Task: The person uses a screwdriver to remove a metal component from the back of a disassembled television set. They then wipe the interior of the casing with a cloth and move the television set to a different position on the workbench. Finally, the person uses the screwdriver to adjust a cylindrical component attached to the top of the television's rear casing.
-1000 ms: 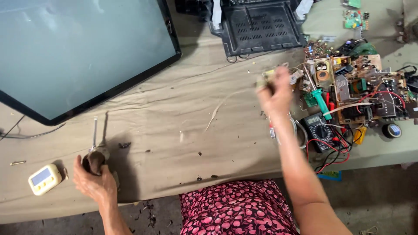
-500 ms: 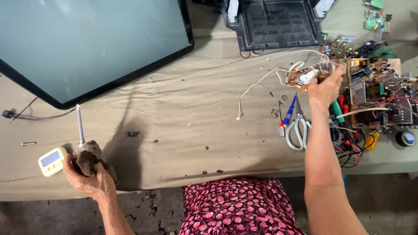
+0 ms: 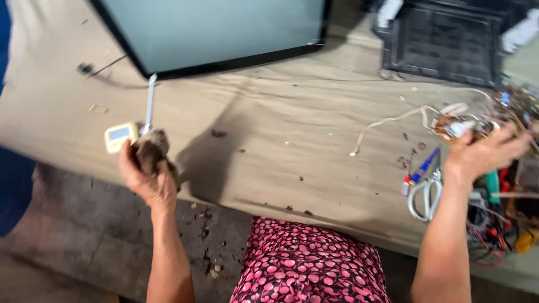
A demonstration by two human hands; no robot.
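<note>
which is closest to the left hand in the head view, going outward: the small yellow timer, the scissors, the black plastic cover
From the left hand:
1. small yellow timer, just above the hand near the table's front edge.
2. scissors, far across to the right, by the right hand.
3. black plastic cover, at the table's far right corner.

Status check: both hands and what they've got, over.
Left hand gripping dark-handled tool, metal tip up. Right hand on small circuit board with white wires. Scissors lying beside right wrist.
</note>
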